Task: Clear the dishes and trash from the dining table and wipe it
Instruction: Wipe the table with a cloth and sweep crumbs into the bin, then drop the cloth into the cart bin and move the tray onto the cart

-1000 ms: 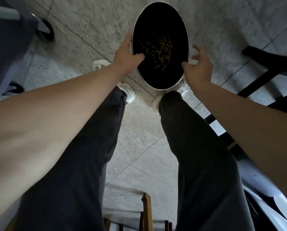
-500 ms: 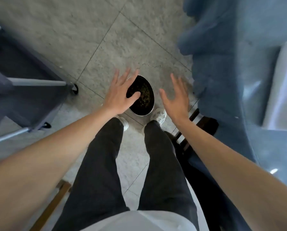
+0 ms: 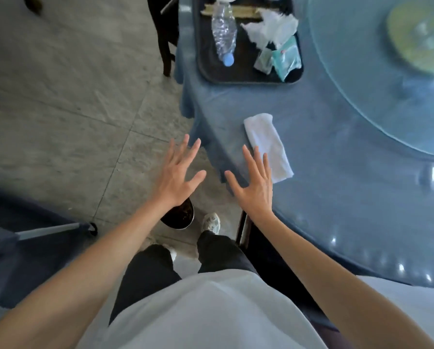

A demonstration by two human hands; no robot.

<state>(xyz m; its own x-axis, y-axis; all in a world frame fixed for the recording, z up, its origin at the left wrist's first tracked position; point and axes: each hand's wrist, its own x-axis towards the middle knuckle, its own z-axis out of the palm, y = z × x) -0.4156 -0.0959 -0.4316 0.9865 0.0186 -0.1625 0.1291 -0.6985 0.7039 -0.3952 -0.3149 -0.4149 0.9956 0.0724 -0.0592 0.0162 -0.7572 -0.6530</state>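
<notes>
My left hand (image 3: 177,176) hovers open over the floor, fingers spread, holding nothing. My right hand (image 3: 255,183) is open too, above the edge of the blue-clothed dining table (image 3: 336,197), its fingertips over the near end of a folded white cloth (image 3: 267,144). A dark tray (image 3: 208,61) at the table's far edge holds a lying plastic bottle (image 3: 224,31), crumpled napkins (image 3: 271,26) and wrappers (image 3: 285,57). On the floor by my feet stands a black waste bin (image 3: 182,217), partly hidden by my left wrist.
A glass turntable (image 3: 377,84) with a green centrepiece (image 3: 419,39) covers the table's right side. A dark wooden chair (image 3: 164,34) stands by the tray. Another chair (image 3: 243,230) sits at my right leg. A dark cart with a metal rail (image 3: 47,230) is at lower left.
I have straightened up from the waste bin. Both hands let go of its rim and rose with fingers spread. The view swung right onto the table, cloth and tray.
</notes>
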